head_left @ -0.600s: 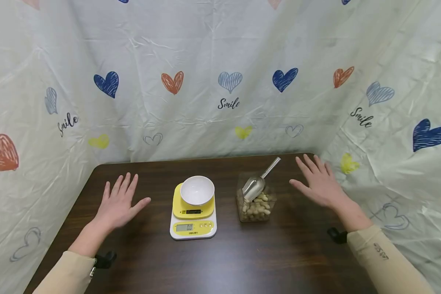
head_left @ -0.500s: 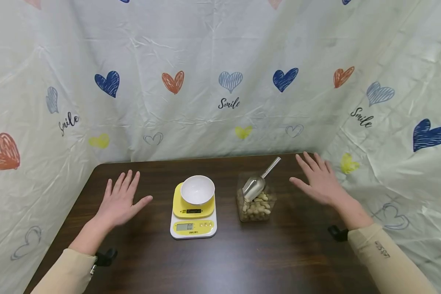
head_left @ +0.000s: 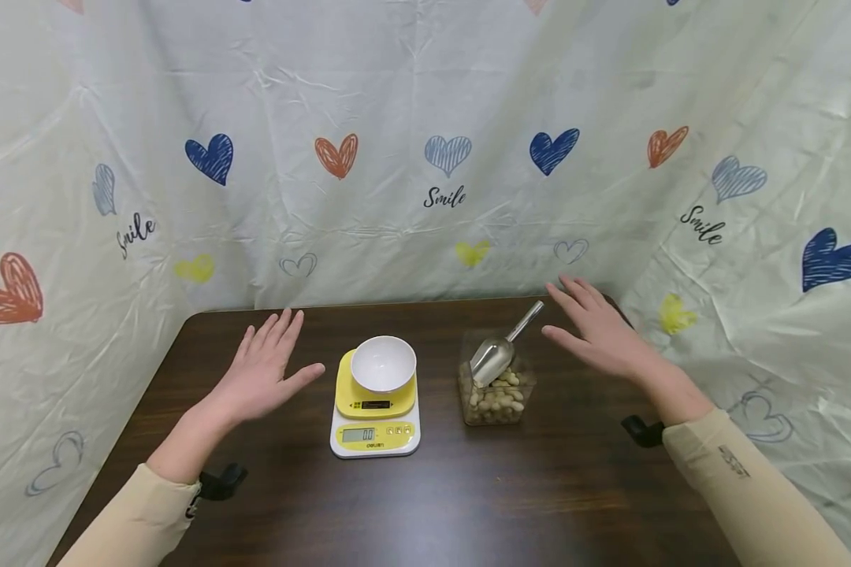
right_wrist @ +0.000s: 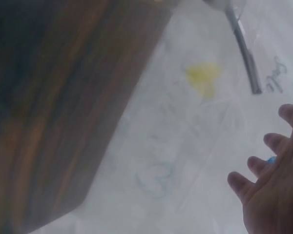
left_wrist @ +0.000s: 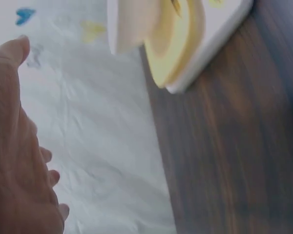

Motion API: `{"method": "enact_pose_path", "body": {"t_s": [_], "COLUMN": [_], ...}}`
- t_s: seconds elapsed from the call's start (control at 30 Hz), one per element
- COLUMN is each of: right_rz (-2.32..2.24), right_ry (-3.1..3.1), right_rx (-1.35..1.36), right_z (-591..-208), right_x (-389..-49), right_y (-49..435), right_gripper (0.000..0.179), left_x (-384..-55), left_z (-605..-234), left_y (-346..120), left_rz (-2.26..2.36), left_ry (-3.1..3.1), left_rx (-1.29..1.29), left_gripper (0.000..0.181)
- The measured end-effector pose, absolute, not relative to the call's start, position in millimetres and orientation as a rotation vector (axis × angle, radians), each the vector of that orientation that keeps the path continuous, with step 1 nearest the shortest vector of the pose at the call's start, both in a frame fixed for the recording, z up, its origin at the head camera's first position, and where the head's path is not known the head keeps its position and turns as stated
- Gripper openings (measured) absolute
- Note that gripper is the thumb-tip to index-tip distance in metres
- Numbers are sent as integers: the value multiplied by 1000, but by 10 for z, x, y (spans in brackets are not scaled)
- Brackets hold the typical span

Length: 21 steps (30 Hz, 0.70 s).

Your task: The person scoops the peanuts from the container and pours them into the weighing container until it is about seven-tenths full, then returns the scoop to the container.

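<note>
My left hand point(head_left: 261, 378) hovers left of a yellow and white kitchen scale point(head_left: 374, 437), palm facing down and fingers straight, holding nothing. On the scale's platform sits a small white bowl point(head_left: 383, 364), and the display reads 0.0. To the right of the scale stands a clear square container point(head_left: 470, 416) with peanuts point(head_left: 496, 402) in it. A metal scoop point(head_left: 492, 362) leans in the container, its handle pointing up and right. Just right of that handle, my right hand point(head_left: 603, 335) is held in the air with fingers extended, touching nothing.
Everything stands on a dark wooden table point(head_left: 454, 504). White cloth point(head_left: 369, 79) printed with hearts and the word Smile hangs behind the table and along both sides. A dark wrist mount point(head_left: 223, 482) sits at the left cuff, another wrist mount point(head_left: 641, 431) at the right.
My left hand has moved right toward the scale. My right hand has moved left and slightly up, nearer the scoop's handle. The scale, bowl, container and scoop have stayed in place.
</note>
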State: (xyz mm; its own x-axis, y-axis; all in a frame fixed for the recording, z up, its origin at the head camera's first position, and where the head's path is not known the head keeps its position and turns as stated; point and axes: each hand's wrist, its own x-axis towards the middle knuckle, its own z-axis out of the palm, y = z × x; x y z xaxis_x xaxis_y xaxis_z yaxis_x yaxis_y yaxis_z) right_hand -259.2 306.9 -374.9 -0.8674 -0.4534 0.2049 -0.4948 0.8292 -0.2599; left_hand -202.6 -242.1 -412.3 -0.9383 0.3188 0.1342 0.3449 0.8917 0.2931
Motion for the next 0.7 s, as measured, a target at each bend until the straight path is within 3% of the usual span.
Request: {"method": "enact_pose_path", "body": {"t_s": [0.7], "right_rz": [341], "right_ry": [-2812], "right_rx": [986], "right_z": [-3816], "right_x": [-2742], "right_y": [2702], "right_gripper": [70], "left_x": [-2020], "left_z": [-4008], "left_y": [-1301], "left_rz": [-800], "left_ry": [-2880], "left_rx": [-977], "left_gripper": [113]}}
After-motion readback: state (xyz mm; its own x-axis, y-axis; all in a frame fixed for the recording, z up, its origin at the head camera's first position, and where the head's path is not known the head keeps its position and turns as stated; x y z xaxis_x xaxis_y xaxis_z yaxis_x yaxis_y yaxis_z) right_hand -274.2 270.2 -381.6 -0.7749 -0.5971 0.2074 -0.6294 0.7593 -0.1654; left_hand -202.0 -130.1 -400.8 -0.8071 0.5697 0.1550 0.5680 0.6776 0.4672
